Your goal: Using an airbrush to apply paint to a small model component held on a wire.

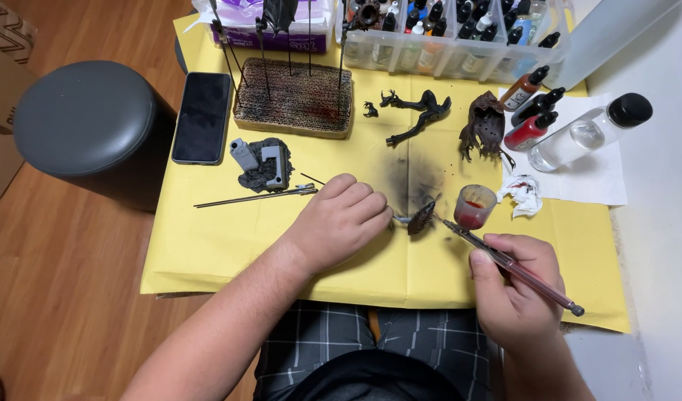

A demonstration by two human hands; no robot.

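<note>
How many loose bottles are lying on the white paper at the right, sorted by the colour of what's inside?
Orange-brown bottle: 1
Black bottle: 1
Red bottle: 1
Clear bottle with black cap: 1
Total: 4

All four lie on the white paper, apart from the bottles in the clear organiser box, which I did not count.

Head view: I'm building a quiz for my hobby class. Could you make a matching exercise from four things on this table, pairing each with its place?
Things:
1. phone
2. small cup
3. clear bottle
4. crumpled tissue

Places:
A. lying on the white paper, far right
B. just right of the small cup
C. left of the cardboard block
D. by the brush tip, red paint inside

Pairs: 1-C, 2-D, 3-A, 4-B
</note>
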